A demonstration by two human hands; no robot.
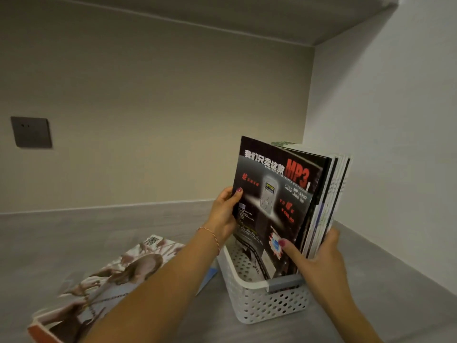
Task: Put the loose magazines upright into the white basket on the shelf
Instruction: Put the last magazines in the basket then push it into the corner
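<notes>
A white perforated basket (265, 302) stands on the grey shelf near the right wall. Several magazines (326, 201) stand upright in it, leaning right. The front one is a black magazine (274, 194) with a red "MP3" title. My left hand (223, 215) grips its left edge, thumb on the cover. My right hand (321, 258) clasps the lower right of the stack, thumb on the black cover and fingers behind the spines. A loose stack of magazines (99, 285) lies flat on the shelf to the left, its top cover pale with a reddish picture.
The grey shelf surface (74, 226) runs back to a beige wall with a dark wall socket (31, 131) at the left. A white side wall (385, 134) stands close on the right of the basket. Another shelf board (247, 13) is overhead.
</notes>
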